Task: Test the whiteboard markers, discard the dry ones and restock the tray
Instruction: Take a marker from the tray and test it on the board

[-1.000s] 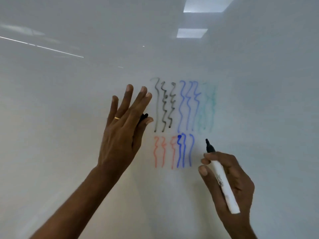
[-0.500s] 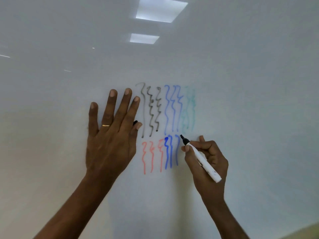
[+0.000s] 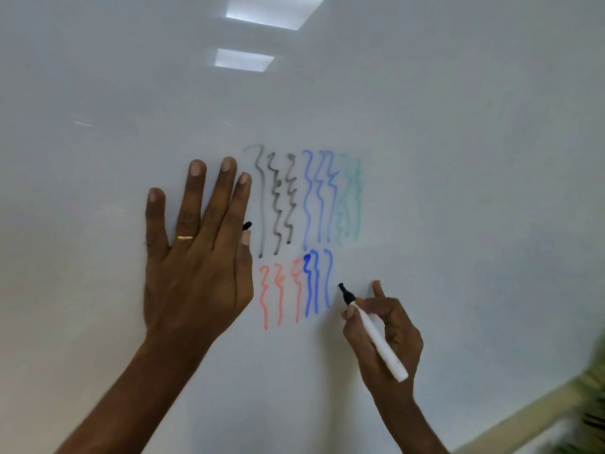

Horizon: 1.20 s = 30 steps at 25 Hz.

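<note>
My left hand [image 3: 196,273] lies flat against the whiteboard [image 3: 458,191], fingers straight, with a small black marker cap [image 3: 246,225] pinched between thumb and index finger. My right hand [image 3: 393,329] grips a white marker [image 3: 376,342] like a pen. Its uncapped black tip [image 3: 342,286] is at the board just right of the lower blue lines [image 3: 316,283]. Test squiggles fill the board's middle: grey-black [image 3: 276,204], blue [image 3: 320,198] and faint green [image 3: 350,201] above, red [image 3: 278,293] below. No fresh mark shows at the tip.
The whiteboard's lower right edge has a pale wooden frame [image 3: 523,417]. Something green and blurred [image 3: 595,388] lies beyond it. Two ceiling lights [image 3: 244,59] reflect in the board's upper part. No tray or other markers are in view.
My left hand went from raised off the board to pressed flat on it. My right hand brought the marker tip in beside the lower blue lines, then slid it down a little.
</note>
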Available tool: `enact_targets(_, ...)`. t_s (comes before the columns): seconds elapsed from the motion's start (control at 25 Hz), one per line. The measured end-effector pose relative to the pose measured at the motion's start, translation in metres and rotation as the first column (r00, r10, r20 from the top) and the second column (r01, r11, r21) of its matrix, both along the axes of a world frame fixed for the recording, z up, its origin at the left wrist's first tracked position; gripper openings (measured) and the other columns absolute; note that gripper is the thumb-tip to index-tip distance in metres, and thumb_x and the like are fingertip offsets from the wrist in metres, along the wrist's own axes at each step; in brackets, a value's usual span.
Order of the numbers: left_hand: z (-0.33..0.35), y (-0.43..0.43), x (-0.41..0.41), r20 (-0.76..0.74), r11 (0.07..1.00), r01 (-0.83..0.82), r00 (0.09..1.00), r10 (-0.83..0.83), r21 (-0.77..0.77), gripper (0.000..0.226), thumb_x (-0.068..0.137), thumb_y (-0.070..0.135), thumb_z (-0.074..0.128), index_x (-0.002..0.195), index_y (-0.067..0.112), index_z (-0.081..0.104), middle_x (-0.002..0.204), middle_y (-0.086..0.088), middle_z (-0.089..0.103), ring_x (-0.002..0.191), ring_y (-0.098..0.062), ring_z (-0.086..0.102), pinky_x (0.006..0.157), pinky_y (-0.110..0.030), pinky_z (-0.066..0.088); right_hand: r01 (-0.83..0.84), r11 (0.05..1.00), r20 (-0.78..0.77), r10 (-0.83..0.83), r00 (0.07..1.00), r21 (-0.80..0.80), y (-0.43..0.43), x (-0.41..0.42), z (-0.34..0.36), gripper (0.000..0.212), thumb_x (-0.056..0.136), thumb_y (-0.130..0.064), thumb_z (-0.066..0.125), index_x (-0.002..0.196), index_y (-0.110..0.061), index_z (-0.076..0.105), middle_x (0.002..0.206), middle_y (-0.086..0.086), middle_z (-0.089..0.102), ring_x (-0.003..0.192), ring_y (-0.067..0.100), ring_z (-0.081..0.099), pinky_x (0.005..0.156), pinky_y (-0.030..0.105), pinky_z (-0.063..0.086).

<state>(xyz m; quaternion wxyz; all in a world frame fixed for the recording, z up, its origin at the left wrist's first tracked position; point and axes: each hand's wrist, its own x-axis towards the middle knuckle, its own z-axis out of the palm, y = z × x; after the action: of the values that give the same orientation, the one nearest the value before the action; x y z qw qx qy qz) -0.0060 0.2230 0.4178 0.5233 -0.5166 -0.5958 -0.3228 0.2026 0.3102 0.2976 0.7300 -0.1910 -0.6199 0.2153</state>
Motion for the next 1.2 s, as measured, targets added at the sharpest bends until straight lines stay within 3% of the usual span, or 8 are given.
enact_targets(0.12, 0.000, 0.001, 0.000, -0.007, 1.000, 0.000, 1.000, 0.000, 0.013, 0.057, 0.109, 0.022, 0.032, 0.162, 0.014, 0.014, 0.170, -0.004, 0.013, 0.157, -0.027, 0.009, 0.126, -0.057, 0.007, 0.130, 0.976, 0.129, -0.153, 0.980, 0.172, 0.007, 0.009, -0.023, 0.014, 0.081, -0.010, 0.073, 0.092, -0.013, 0.064, 0.085, 0.002, 0.067, 0.097, 0.024, 0.071, 0.111, 0.051, 0.045)
enact_targets(0.28, -0.002, 0.002, -0.001, -0.011, 1.000, 0.000, 1.000, 0.000, 0.022, 0.056, 0.110, 0.024, 0.032, 0.162, 0.014, 0.013, 0.170, -0.003, 0.011, 0.157, -0.027, 0.009, 0.126, -0.057, 0.008, -0.005, 1.000, -0.008, 0.005, 1.000, -0.021, -0.004, 0.015, 0.007, 0.007, 0.083, -0.008, 0.075, 0.086, -0.011, 0.069, 0.079, 0.004, 0.076, 0.102, 0.036, 0.073, 0.116, 0.042, 0.041)
enact_targets(0.44, -0.002, 0.001, -0.002, -0.005, 0.999, 0.034, 0.999, -0.034, 0.039, 0.056, 0.110, 0.027, 0.035, 0.161, 0.011, 0.018, 0.169, -0.004, 0.015, 0.157, -0.026, 0.012, 0.126, -0.056, 0.010, 0.029, 0.993, 0.012, -0.030, 0.999, 0.114, -0.002, 0.005, 0.060, 0.007, 0.089, -0.002, 0.072, 0.090, -0.007, 0.067, 0.081, 0.004, 0.074, 0.077, 0.025, 0.072, 0.116, 0.046, 0.039)
enact_targets(0.56, -0.003, 0.002, -0.002, -0.008, 0.997, 0.042, 0.999, -0.042, 0.071, 0.055, 0.110, 0.028, 0.038, 0.160, 0.010, 0.023, 0.168, -0.004, 0.019, 0.156, -0.026, 0.016, 0.126, -0.055, 0.012, 0.245, 0.913, 0.093, -0.289, 0.953, 0.327, 0.016, 0.003, 0.048, 0.008, 0.084, -0.002, 0.073, 0.089, -0.001, 0.067, 0.085, -0.002, 0.067, 0.078, 0.021, 0.066, 0.111, 0.051, 0.045)
enact_targets(0.68, -0.004, 0.003, -0.003, -0.006, 0.995, 0.061, 0.998, -0.061, 0.077, 0.055, 0.110, 0.029, 0.038, 0.160, 0.010, 0.024, 0.168, -0.004, 0.020, 0.156, -0.027, 0.016, 0.126, -0.055, 0.011, 0.277, 0.919, 0.037, -0.299, 0.954, 0.281, 0.022, 0.005, 0.025, 0.012, 0.082, -0.006, 0.071, 0.090, -0.009, 0.062, 0.084, -0.003, 0.061, 0.081, 0.021, 0.065, 0.108, 0.055, 0.046)
enact_targets(0.84, -0.006, 0.005, -0.004, -0.016, 0.993, 0.076, 0.997, -0.075, 0.090, 0.055, 0.110, 0.030, 0.039, 0.159, 0.010, 0.025, 0.167, -0.004, 0.022, 0.156, -0.027, 0.016, 0.125, -0.057, 0.014, 0.289, 0.886, 0.186, -0.373, 0.909, 0.363, 0.023, 0.014, -0.020, 0.007, 0.076, -0.002, 0.067, 0.075, 0.004, 0.065, 0.083, -0.006, 0.057, 0.091, 0.007, 0.064, 0.099, 0.060, 0.051)
enact_targets(1.04, -0.007, 0.005, -0.005, -0.028, 0.988, 0.090, 0.996, -0.087, 0.127, 0.053, 0.110, 0.030, 0.043, 0.158, 0.010, 0.031, 0.166, -0.004, 0.026, 0.155, -0.028, 0.021, 0.124, -0.057, 0.018, 0.130, 0.988, 0.040, -0.134, 0.990, 0.088, 0.008, 0.019, 0.022, 0.007, 0.089, -0.011, 0.068, 0.085, -0.006, 0.064, 0.077, 0.010, 0.071, 0.090, 0.028, 0.074, 0.108, 0.041, 0.048)
enact_targets(1.2, -0.008, 0.005, -0.008, -0.041, 0.983, 0.112, 0.993, -0.108, 0.146, 0.050, 0.109, 0.029, 0.046, 0.155, 0.012, 0.038, 0.164, -0.004, 0.030, 0.154, -0.028, 0.024, 0.124, -0.056, 0.019, 0.123, 0.981, 0.015, -0.127, 0.992, 0.150, 0.016, 0.009, 0.050, 0.008, 0.090, -0.011, 0.068, 0.089, -0.004, 0.065, 0.076, 0.015, 0.068, 0.084, 0.021, 0.073, 0.108, 0.051, 0.047)
